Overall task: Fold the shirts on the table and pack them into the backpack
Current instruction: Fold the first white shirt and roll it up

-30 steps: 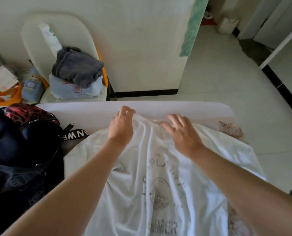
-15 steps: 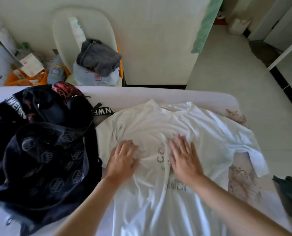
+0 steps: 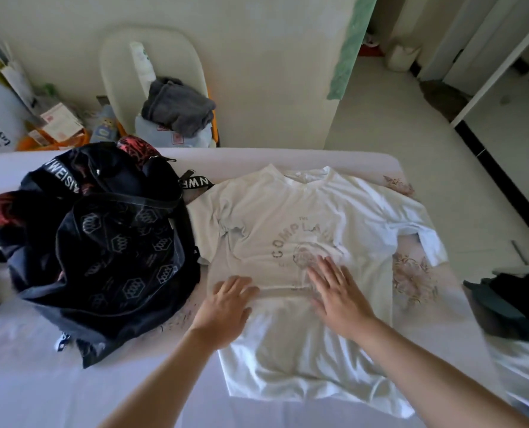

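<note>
Table [image 3: 41, 381] bears shirt [image 3: 288, 211] abutting backpack [image 3: 112, 248]; left hand [image 3: 223, 310] and right hand [image 3: 337, 295] press it, flat.

Home interior, a lived-in room. Desk [image 3: 288, 156] covered by a pale cloth, with a floral print [image 3: 411, 279] near its right edge. Beyond the far edge: a cream chair [image 3: 164, 50] against a plain wall, a grey garment [image 3: 176, 106] heaped on folded laundry [image 3: 189, 139] on its seat. Past the far left corner, a clutter of boxes and papers [image 3: 56, 125]. Pale tiled floor [image 3: 396, 125] runs right of the desk toward a white bin [image 3: 400, 57] and white doors [image 3: 473, 41].
</note>
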A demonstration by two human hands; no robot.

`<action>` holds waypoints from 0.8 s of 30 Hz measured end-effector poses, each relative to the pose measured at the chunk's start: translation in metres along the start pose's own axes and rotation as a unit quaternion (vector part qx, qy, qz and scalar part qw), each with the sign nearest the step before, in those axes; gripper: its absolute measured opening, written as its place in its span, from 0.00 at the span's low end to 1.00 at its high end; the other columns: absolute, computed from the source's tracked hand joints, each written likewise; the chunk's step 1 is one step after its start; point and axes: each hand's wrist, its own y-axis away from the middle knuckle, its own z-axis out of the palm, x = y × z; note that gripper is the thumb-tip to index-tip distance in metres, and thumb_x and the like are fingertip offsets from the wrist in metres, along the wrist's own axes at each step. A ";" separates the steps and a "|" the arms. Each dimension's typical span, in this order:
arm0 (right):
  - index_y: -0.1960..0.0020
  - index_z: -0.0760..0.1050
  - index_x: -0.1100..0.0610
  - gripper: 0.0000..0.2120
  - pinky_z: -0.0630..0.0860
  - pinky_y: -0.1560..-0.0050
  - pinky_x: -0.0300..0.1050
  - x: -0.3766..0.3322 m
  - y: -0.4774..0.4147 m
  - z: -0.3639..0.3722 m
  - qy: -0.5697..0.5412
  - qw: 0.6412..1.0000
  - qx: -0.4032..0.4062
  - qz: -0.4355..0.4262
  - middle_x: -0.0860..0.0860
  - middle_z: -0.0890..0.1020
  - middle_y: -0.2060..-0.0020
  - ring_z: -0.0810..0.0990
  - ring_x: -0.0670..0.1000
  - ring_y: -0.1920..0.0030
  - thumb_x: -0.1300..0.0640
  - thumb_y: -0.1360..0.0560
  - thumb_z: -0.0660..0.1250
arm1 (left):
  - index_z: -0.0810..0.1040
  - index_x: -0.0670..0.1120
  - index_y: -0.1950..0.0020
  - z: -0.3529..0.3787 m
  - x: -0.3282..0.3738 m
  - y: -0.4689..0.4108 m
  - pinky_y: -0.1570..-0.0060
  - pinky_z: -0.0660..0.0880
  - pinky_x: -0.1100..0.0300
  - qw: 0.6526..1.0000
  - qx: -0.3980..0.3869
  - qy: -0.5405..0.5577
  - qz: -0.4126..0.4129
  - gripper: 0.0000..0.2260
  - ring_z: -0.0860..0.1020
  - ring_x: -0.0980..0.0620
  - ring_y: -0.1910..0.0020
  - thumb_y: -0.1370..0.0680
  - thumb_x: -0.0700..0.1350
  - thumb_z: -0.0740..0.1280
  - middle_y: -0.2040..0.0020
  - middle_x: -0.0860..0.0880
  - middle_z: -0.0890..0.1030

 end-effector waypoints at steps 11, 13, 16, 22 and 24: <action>0.35 0.70 0.49 0.35 0.72 0.37 0.49 0.014 0.158 0.011 -0.026 0.993 -0.098 -0.057 0.50 0.68 0.34 0.69 0.52 0.33 0.30 0.35 0.62 | 0.73 0.58 0.37 0.021 0.092 0.035 0.35 0.65 0.53 0.977 -0.176 -0.014 0.120 0.25 0.62 0.51 0.37 0.30 0.64 0.70 0.37 0.52 0.66; 0.36 0.73 0.50 0.24 0.71 0.33 0.49 0.019 0.167 0.010 -0.040 0.994 -0.096 -0.035 0.51 0.68 0.29 0.68 0.52 0.29 0.40 0.27 0.64 | 0.77 0.55 0.39 0.022 0.095 0.035 0.36 0.69 0.51 0.985 -0.148 0.003 0.091 0.14 0.65 0.49 0.38 0.24 0.52 0.68 0.37 0.50 0.69; 0.35 0.75 0.55 0.15 0.75 0.42 0.48 0.019 0.162 -0.001 -0.129 0.984 -0.086 0.083 0.53 0.78 0.36 0.78 0.55 0.38 0.54 0.19 0.58 | 0.75 0.50 0.41 0.007 0.094 0.029 0.46 0.72 0.55 0.977 -0.183 0.110 -0.009 0.08 0.74 0.46 0.45 0.20 0.45 0.62 0.44 0.48 0.75; 0.48 0.71 0.50 0.06 0.69 0.61 0.44 0.042 0.126 -0.068 -0.301 0.922 -0.153 0.188 0.47 0.77 0.56 0.76 0.48 0.58 0.51 0.18 0.57 | 0.74 0.50 0.45 -0.058 0.089 -0.006 0.54 0.70 0.59 0.910 -0.381 0.152 -0.049 0.06 0.75 0.50 0.51 0.20 0.47 0.62 0.49 0.51 0.77; 0.47 0.73 0.50 0.07 0.69 0.60 0.44 0.053 0.112 -0.090 -0.308 0.919 -0.156 0.189 0.47 0.77 0.56 0.76 0.48 0.56 0.50 0.19 0.59 | 0.75 0.52 0.47 -0.081 0.088 -0.019 0.50 0.72 0.58 0.895 -0.391 0.203 -0.075 0.06 0.76 0.51 0.51 0.22 0.50 0.64 0.49 0.52 0.78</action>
